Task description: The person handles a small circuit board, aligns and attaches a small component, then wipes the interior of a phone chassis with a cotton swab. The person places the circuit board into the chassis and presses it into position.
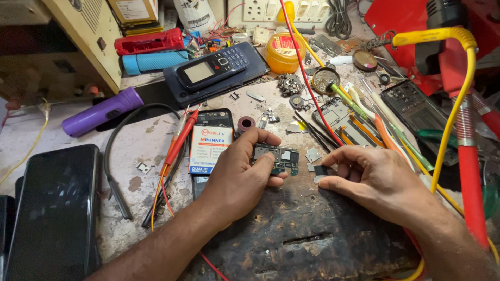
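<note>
Under my left hand (237, 174) the circuit board (278, 158) sits clamped between thumb and fingers on the bench (146, 140); my right hand (372, 177) pinches a small metal piece (320, 170) just beside it. Steady grip matters.

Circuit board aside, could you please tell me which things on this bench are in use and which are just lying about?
In use:
- left hand holding the green circuit board
- right hand fingering a small metal piece
- dark work mat

Lying about:
- keypad phone
- purple torch
- black smartphone
- yellow tin
- tweezers
</note>
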